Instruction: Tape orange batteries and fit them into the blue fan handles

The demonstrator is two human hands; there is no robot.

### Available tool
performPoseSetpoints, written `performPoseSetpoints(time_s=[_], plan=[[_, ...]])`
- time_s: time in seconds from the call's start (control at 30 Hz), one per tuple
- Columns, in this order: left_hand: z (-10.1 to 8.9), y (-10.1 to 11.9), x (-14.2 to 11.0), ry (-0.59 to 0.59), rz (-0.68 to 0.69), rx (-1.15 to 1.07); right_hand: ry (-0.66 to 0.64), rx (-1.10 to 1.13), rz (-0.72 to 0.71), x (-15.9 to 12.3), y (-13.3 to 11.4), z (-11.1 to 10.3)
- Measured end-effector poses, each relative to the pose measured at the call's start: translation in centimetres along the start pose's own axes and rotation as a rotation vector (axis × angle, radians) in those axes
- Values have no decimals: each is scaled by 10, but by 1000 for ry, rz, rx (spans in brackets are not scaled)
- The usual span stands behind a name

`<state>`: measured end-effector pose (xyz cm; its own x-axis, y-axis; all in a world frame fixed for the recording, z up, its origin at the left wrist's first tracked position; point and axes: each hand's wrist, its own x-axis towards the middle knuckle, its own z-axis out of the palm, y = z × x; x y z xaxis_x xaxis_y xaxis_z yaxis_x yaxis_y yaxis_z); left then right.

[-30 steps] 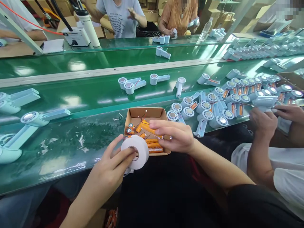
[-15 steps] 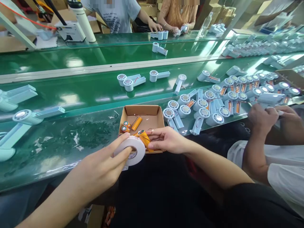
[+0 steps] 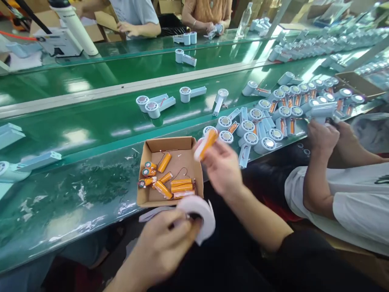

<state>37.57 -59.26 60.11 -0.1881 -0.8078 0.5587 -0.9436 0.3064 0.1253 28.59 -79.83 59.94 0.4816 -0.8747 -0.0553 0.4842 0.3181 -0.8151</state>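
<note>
My left hand [image 3: 165,239] is closed around a roll of white tape [image 3: 206,217], its fingers through the core, in front of the box's near edge. In my right hand [image 3: 223,170] is an orange battery [image 3: 209,140] with a white strip along its side; both are blurred by motion. The hand is just right of a shallow cardboard box [image 3: 170,142]. Inside that box lie several orange batteries [image 3: 182,185] with thin dark wires, some bearing white strips.
Pale blue fan housings [image 3: 249,138] crowd the bench to the right. A few more housings [image 3: 152,108] lie on the green conveyor [image 3: 100,117]. At the right, a co-worker's hands [image 3: 323,138] hold a housing. Two people stand across the line, near a white bottle [image 3: 75,30].
My right hand has lifted the battery up and right from over the box. My left hand has moved the tape roll right and down, uncovering batteries. The view has shifted.
</note>
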Motion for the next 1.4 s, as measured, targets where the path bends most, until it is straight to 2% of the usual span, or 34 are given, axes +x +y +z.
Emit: performPoseSetpoints(time_s=[0.07,0.13,0.23,0.3,0.33,0.37,0.43,0.57,0.6,0.67,0.77,0.87,0.93,1.03,1.1,1.2,1.4], plan=[[-6,-12,-6,-48,6,-14,78,-6,-248,35,-26,-17],[-18,-41,-10,-114,-56,62,81,-33,-359,54,-43,-35],[-38,-101,2,-248,-130,-5,-1,-163,-333,55,-51,-62],[-40,-137,31,-330,-208,-165,-47,-267,-304,52,-52,-77],[-35,-154,54,-382,-272,-204,-67,-313,-298,52,-54,-83],[-25,-169,81,-431,-343,-198,-89,-355,-296,56,-58,-88],[8,-196,146,-512,-471,-57,-137,-433,-293,73,-67,-93],[98,-245,272,-536,-477,173,-216,-518,-300,122,-82,-88],[118,-255,294,-558,-474,207,-225,-522,-304,133,-85,-86],[148,-273,323,-626,-467,248,-236,-546,-306,149,-92,-83],[172,-290,334,-738,-446,252,-243,-624,-291,168,-107,-84],[179,-302,327,-796,-426,239,-224,-686,-276,198,-116,-86],[180,-309,325,-815,-432,219,-211,-723,-276,229,-111,-86],[178,-318,327,-822,-454,166,-251,-866,-287,282,-87,-80],[176,-320,329,-794,-470,133,-302,-1021,-286,309,-69,-73],[175,-321,329,-719,-504,105,-391,-1290,-264,332,-51,-64],[191,-319,330,-626,-572,71,-576,-2017,-216,339,-49,-50]])
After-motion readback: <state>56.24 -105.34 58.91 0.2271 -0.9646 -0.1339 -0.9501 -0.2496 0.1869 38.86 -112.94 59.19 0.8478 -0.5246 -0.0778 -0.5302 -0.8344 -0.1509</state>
